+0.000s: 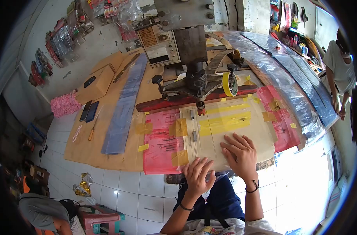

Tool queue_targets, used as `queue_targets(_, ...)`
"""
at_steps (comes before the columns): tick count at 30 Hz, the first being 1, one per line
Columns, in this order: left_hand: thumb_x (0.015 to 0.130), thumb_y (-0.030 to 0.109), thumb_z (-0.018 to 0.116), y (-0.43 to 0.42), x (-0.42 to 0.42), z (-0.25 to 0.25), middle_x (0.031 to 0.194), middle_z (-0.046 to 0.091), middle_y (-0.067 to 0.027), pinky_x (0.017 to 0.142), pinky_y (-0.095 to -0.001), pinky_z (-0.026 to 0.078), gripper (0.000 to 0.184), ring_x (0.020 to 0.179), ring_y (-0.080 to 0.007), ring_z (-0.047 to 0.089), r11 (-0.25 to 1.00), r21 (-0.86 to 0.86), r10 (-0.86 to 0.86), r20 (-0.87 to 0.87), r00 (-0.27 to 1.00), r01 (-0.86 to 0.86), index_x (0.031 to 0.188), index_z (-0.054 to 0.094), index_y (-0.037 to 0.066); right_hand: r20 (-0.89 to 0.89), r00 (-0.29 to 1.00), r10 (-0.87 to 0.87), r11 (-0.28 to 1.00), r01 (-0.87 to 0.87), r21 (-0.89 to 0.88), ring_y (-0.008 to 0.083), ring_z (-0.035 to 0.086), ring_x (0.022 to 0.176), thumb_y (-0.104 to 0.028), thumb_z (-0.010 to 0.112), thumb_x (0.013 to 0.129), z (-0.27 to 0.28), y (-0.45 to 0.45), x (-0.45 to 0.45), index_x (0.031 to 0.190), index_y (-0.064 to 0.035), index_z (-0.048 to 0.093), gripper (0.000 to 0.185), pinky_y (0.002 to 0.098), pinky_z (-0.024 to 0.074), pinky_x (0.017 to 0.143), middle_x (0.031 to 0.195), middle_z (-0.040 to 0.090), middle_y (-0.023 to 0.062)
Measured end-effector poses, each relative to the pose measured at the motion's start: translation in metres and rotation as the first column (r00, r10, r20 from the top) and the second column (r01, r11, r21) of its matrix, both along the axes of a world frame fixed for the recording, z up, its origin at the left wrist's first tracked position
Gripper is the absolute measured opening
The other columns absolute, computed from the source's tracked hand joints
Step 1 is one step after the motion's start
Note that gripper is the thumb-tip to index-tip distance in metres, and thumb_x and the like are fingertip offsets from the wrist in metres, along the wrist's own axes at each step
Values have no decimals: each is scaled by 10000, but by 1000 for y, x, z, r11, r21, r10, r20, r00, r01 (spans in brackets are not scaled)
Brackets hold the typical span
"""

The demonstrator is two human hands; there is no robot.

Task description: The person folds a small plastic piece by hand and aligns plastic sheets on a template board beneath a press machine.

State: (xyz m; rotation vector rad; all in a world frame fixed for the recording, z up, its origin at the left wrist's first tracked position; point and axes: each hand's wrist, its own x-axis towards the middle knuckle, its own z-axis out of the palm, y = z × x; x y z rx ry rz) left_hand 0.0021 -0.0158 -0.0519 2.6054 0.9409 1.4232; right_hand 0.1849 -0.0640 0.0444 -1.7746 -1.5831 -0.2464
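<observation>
My left hand (199,175) rests with its fingers stretched over the front edge of a beige board (260,145). Farther right, my right hand (240,154) lies flat on the same board, fingers slightly spread; neither hand grips anything. Yellow tape (225,123) crosses the board, and thin metal strips (193,135) sit in a clear strip along its left side. Red plastic sheeting (162,143) taped with brown tape borders it on the left. Above the board stands a press head (200,84) with a red-edged bar (166,105). A yellow tape roll (229,84) hangs on its arm.
Blue film strips (125,105) lie on the brown table covering (88,147), near two phones (90,111) and an orange-handled tool (92,132). Plastic-wrapped sheets (280,66) are at right. Another person (339,70) stands far right; one more (45,211) is at lower left beside a stool (102,219).
</observation>
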Motion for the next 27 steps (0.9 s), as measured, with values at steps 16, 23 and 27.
queue_targets(16, 851, 237, 703, -2, 0, 6, 1345, 613, -29, 1157, -499, 264, 413, 1309, -268, 531, 999, -37, -25, 11, 1000, 25, 1258, 715, 163, 2, 1000, 9, 1000, -9, -5, 289, 636, 1248, -246, 711, 931, -2, -1, 1, 1053, -148, 798, 179, 476, 424, 1102, 1208, 748, 56)
queue_targets(23, 852, 241, 700, 0, -2, 7, 1361, 611, -30, 1149, -489, 272, 417, 1303, -262, 534, 999, -31, -42, 3, 999, 42, 1262, 712, 164, -5, 1000, -7, 1000, 7, 1, 287, 641, 1242, -238, 711, 929, -1, 0, -1, 1039, -149, 800, 167, 475, 428, 1097, 1198, 752, 55)
queue_targets(27, 853, 248, 698, 1, -3, 6, 1364, 612, -31, 1150, -480, 270, 419, 1308, -256, 529, 999, -30, -45, -4, 999, 45, 1264, 713, 168, -4, 1000, -13, 1000, 13, 8, 283, 645, 1237, -229, 713, 926, -1, 2, -2, 1027, -149, 801, 156, 474, 429, 1096, 1195, 753, 54)
